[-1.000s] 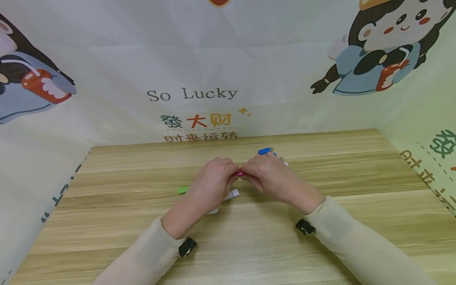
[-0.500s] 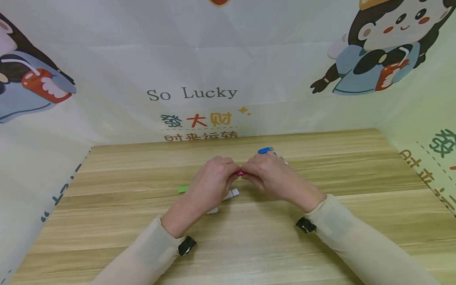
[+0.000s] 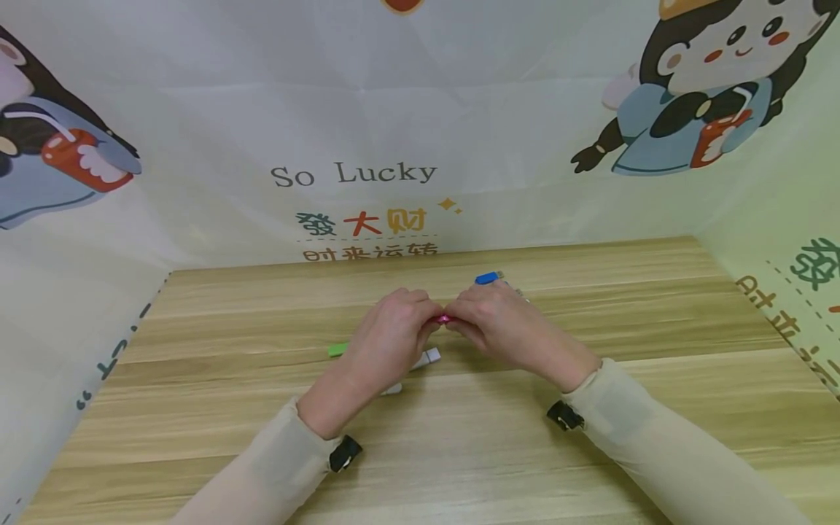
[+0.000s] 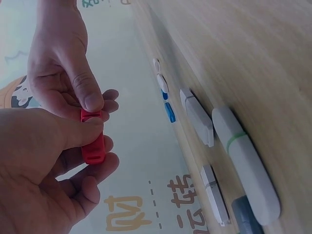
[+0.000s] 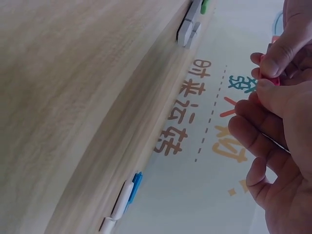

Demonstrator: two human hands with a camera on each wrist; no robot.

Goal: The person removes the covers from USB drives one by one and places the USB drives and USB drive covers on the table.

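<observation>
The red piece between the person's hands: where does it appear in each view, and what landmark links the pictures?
Head: red piece, pinkish here, just below centre, slightly right.
Left wrist: red piece, left of centre.
Right wrist: red piece, near right edge, upper half, partly hidden.
Shared landmark: gold printed character on the backdrop.

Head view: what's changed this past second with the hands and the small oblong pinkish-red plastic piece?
No visible change: nothing clearly moved, and nothing was taken hold of or let go. The left hand and right hand still pinch the pinkish-red piece. The blue plastic USB stick, green rectangular piece and white rectangular stick stayed put on the wood-grain table.
</observation>
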